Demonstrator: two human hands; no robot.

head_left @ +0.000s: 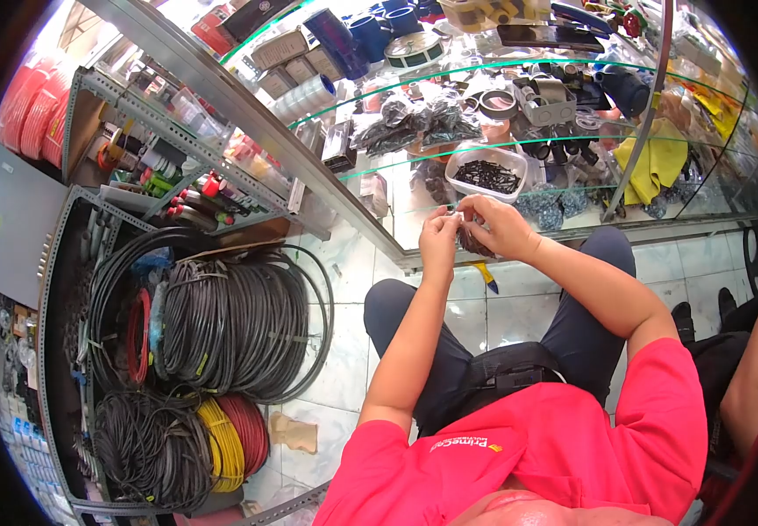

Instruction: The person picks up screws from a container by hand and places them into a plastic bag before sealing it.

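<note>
Both hands meet in front of the glass display case, fingertips pinched close together. My left hand [438, 244] is closed, its thumb and fingers pressed at something small and pale that is mostly hidden. My right hand [503, 228] is closed too, and a dark brownish bundle [468, 240] shows below its fingers; its kind I cannot make out. Just beyond the hands, on the case's lower level, a white plastic tub [487, 193] holds many black screws [486, 174]. A yellow-and-dark tool [487, 275] lies on the floor below the hands.
Black cable coils [234, 320] stand on the left, with yellow [221, 443] and red coils [252, 430] below. A metal shelf frame [177, 123] borders them. Glass shelves [379, 162] carry bagged parts and a yellow cloth [655, 162]. Another person's arm [747, 399] is at right.
</note>
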